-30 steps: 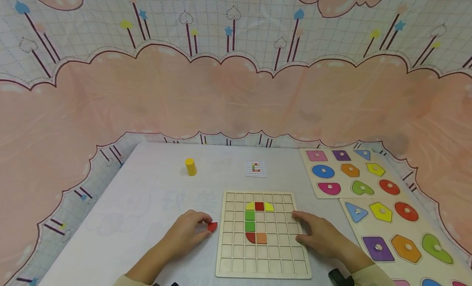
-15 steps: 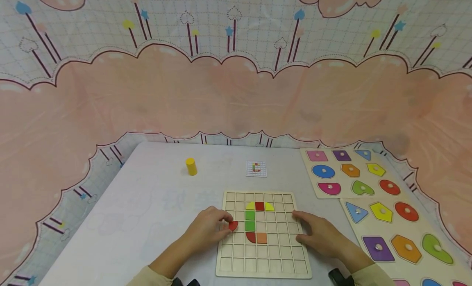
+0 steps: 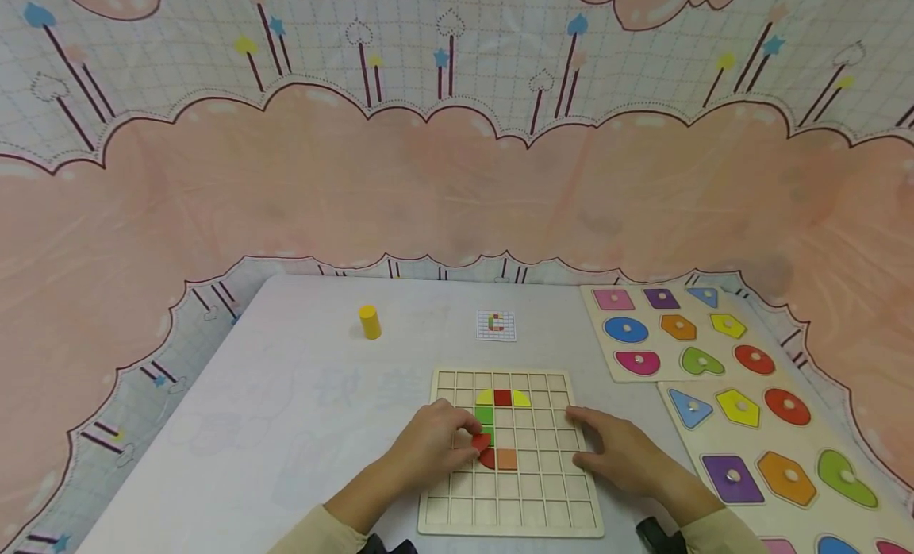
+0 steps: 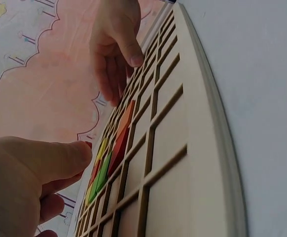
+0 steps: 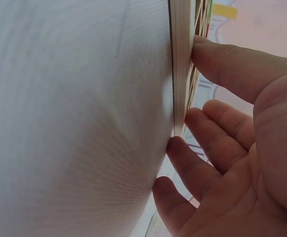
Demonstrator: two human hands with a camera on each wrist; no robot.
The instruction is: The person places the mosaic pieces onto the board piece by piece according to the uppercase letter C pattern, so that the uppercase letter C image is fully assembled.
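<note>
The left hand (image 3: 435,443) pinches a small red piece (image 3: 481,440) over the wooden grid board (image 3: 457,510).

The piece is above the grid cells just beside the green squares (image 3: 484,417) and touching the red quarter piece (image 3: 487,459) below. The right hand (image 3: 621,455) rests with relaxed, straight fingers against the right edge of the board, holding nothing. A yellow cylinder (image 3: 369,322) and a small pattern card (image 3: 496,325) lie farther back on the table (image 3: 286,395).

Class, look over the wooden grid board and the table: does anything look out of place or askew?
Nothing is spilled or damaged. One red quarter-round tile is not seated: the left hand pinches it over the wooden grid board. A yellow cylinder stands alone, far from the board.
</note>
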